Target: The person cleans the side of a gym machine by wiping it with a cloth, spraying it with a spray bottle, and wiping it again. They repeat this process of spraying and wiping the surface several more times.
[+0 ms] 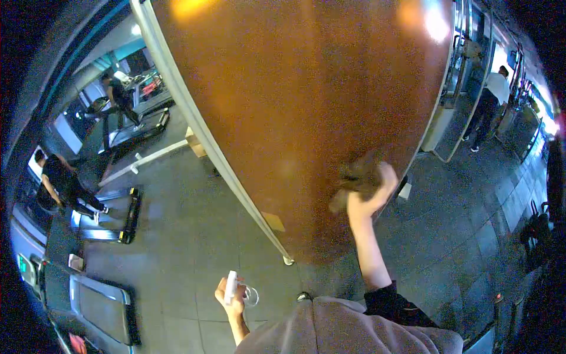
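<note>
My right hand [370,200] presses a dark, crumpled cloth [362,174] against a large reddish-brown panel [306,106]. The cloth is smeared by motion, and part of it lies behind the fingers. Low in the view, apart from the panel, my left hand [231,298] is closed around a spray bottle with a white head [232,287]. Its clear body [251,296] sticks out to the right of the fingers. A pale metal frame [194,112] edges the panel on the left.
Treadmills [103,310] line the left side, with a person [65,183] on one and another person [119,100] farther back. At the right, a person in a white top [496,88] stands among gym machines. Dark floor tiles [194,271] lie below.
</note>
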